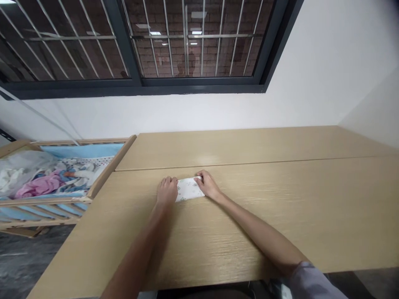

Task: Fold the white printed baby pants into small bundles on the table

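A small white folded cloth with a sparse dark print lies on the wooden table, between my two hands. My left hand grips its left end, fingers curled over the edge. At the other end, my right hand holds the upper right corner, with the thumb on top and the fingers bent behind it. The fingers' undersides are hidden, and the exact kind of cloth cannot be made out.
The wide wooden table has a seam running across it. To the left stands a wooden crib with blue lining, holding heaped clothes and a pink cloth. A barred window is set in the white wall behind.
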`<move>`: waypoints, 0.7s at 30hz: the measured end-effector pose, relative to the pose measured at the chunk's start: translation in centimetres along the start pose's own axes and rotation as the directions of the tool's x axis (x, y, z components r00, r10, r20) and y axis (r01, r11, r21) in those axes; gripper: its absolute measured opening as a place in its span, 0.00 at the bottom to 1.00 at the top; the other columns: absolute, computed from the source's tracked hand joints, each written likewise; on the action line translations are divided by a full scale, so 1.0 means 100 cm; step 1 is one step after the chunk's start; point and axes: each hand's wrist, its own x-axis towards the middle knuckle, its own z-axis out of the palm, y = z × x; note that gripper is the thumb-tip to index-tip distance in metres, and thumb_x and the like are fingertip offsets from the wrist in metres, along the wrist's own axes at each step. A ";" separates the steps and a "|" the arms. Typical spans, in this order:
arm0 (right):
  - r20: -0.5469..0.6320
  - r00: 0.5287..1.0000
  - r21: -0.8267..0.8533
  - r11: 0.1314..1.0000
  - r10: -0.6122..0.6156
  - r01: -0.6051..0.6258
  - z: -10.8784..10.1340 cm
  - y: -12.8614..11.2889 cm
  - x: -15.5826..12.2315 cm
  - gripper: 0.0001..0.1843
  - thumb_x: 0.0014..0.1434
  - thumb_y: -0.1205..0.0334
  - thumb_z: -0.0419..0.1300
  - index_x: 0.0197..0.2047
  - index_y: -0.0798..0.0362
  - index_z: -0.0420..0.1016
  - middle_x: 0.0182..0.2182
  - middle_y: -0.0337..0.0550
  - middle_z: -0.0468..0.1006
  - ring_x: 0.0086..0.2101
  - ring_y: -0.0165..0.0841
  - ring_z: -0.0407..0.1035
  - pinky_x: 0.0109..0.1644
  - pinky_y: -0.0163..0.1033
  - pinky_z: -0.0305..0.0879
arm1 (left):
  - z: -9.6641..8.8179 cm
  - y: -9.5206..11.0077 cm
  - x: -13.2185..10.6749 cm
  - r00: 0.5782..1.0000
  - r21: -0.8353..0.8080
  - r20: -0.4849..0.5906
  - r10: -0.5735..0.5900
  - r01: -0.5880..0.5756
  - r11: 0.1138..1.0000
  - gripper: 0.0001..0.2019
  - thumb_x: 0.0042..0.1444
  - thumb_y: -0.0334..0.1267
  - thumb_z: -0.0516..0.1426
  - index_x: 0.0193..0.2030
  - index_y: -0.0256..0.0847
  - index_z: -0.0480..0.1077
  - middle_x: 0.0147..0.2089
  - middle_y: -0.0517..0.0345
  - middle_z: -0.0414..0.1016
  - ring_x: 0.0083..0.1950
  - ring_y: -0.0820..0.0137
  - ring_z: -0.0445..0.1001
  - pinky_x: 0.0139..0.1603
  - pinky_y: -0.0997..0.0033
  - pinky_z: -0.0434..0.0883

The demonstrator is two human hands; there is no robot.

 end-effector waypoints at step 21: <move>0.417 0.853 -0.378 0.794 -0.313 0.476 -0.002 -0.025 -0.046 0.38 0.65 0.61 0.51 0.75 0.58 0.47 0.73 0.53 0.49 0.72 0.44 0.40 0.74 0.57 0.41 | 0.029 0.040 -0.048 0.988 -0.205 -0.068 0.138 -0.149 0.967 0.37 0.69 0.55 0.41 0.73 0.24 0.46 0.75 0.31 0.50 0.77 0.52 0.44 0.74 0.45 0.50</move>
